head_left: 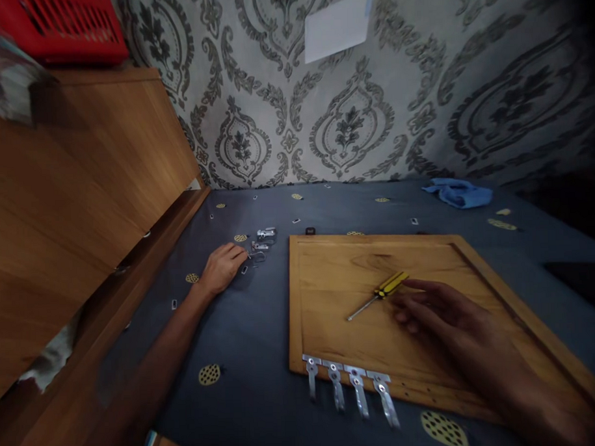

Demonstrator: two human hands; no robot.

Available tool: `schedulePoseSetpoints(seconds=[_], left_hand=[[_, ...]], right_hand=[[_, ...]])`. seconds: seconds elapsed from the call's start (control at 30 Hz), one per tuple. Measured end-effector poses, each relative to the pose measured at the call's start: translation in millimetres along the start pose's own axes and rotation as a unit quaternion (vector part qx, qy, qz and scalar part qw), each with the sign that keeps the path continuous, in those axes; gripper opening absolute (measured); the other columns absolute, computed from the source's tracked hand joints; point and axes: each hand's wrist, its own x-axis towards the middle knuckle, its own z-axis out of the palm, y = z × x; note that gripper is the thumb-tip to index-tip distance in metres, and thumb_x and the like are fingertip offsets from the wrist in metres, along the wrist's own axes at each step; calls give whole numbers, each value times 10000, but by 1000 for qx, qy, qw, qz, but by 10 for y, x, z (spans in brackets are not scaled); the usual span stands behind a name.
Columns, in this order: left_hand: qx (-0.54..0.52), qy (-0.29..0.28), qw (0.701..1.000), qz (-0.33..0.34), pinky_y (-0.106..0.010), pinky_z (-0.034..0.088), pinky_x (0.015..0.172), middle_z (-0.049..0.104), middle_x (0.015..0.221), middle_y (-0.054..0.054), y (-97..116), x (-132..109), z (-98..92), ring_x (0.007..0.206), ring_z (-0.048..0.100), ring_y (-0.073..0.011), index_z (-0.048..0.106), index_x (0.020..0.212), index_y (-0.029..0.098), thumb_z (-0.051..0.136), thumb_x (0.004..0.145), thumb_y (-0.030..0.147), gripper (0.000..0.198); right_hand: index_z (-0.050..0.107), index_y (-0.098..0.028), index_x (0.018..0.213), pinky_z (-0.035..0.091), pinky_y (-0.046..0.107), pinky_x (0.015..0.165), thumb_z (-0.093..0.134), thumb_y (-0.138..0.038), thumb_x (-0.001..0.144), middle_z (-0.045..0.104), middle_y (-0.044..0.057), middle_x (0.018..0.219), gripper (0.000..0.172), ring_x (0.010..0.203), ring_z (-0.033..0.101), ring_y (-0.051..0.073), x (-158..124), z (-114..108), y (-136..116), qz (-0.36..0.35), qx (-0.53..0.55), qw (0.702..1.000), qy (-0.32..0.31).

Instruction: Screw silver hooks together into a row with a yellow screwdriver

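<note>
My left hand (224, 267) rests on the dark blue cloth, fingertips together on the nearest of a few loose metal hinges (260, 246). On the right, my right hand (444, 315) hovers over a framed wooden panel (338, 267), its thumb and index finger apart. A screwdriver (390, 285) with a yellow and black handle lies slanted over the panel, blade pointing to the lower left. The right index fingertip is at the handle's end; I cannot tell if it touches. Several metal hinges (356, 383) sit in a row along the panel's near edge, arms jutting out past it.
Wooden cabinet fronts (104, 158) stand along the left, with a red plastic basket (76, 29) on top. A patterned curtain (288, 106) hangs behind. A blue cloth (458, 192) lies at the back right. A small black piece (310, 231) sits behind the panel.
</note>
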Motion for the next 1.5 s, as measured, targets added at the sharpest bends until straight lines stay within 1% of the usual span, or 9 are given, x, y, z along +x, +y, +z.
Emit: schedulePoseSetpoints(seconds=[0.33, 0.53, 0.67, 0.83, 0.9, 1.03, 1.13, 1.3, 1.5], left_hand=[[-6, 17, 1000, -3, -329, 464, 803, 717, 940, -74, 97, 14, -42, 899, 615, -223, 680, 886, 223, 505, 993, 168, 212], [-84, 62, 992, -65, -341, 472, 858, 711, 939, -71, 145, 42, -150, 900, 625, -214, 665, 825, 221, 506, 997, 232, 235], [-185, 91, 972, -115, -327, 496, 827, 692, 893, -55, 320, 127, -299, 881, 636, -206, 644, 866, 204, 503, 998, 312, 221], [-360, 3, 928, -95, -251, 524, 646, 704, 826, -28, 802, 250, -445, 728, 658, -153, 597, 889, 194, 493, 980, 344, 205], [-412, -36, 907, -77, -254, 532, 636, 711, 807, -33, 1013, 279, -492, 720, 672, -154, 584, 882, 199, 492, 976, 351, 201], [-507, -127, 850, -64, -267, 534, 679, 704, 812, -29, 1324, 313, -604, 747, 676, -156, 566, 876, 202, 554, 938, 339, 151], [-531, -167, 829, -50, -284, 529, 732, 697, 835, -29, 1450, 340, -679, 797, 672, -167, 565, 869, 200, 553, 932, 318, 135], [-509, -200, 837, -23, -264, 485, 697, 658, 816, -18, 1581, 397, -717, 774, 631, -157, 564, 859, 194, 529, 924, 297, 126], [-466, -226, 855, 6, -235, 432, 621, 616, 760, 11, 1888, 454, -681, 714, 579, -137, 591, 844, 187, 540, 915, 283, 130]], right_hand=[[624, -201, 1031, 565, 325, 628, 790, -805, 516, 738, 57, 728, 811, 627, 661, 195, 26, -22, 120, -2, 6, 1000, -10], [628, -214, 1007, 567, 333, 599, 806, -776, 543, 740, 61, 742, 750, 635, 680, 209, 36, -23, 121, -22, 11, 999, -22], [640, -210, 1023, 574, 337, 595, 775, -727, 639, 727, 56, 768, 659, 636, 676, 207, 10, -38, 136, -46, -22, 998, -25], [697, -218, 945, 580, 344, 684, 648, -520, 855, 742, 74, 889, 319, 774, 698, 218, -133, 26, 122, -196, -129, 972, 17], [714, -216, 1007, 574, 317, 642, 613, -412, 905, 739, 76, 906, 243, 757, 690, 199, -222, 107, 58, -240, -152, 959, -17], [623, -220, 1297, 559, 261, 570, 578, -268, 939, 727, 64, 954, 364, 716, 675, 155, -373, 281, -121, -326, -144, 930, -89], [661, -215, 1230, 583, 301, 685, 559, -209, 960, 709, 55, 905, 288, 762, 672, 163, -445, 325, -221, -384, -160, 905, -91], [708, -204, 1025, 567, 310, 714, 536, -217, 979, 728, 58, 875, 178, 786, 690, 177, -541, 237, -226, -382, -173, 902, -107], [699, -196, 836, 486, 249, 626, 604, -347, 930, 683, 25, 742, 202, 668, 623, 143, -793, 21, -128, -231, -162, 951, -129]])
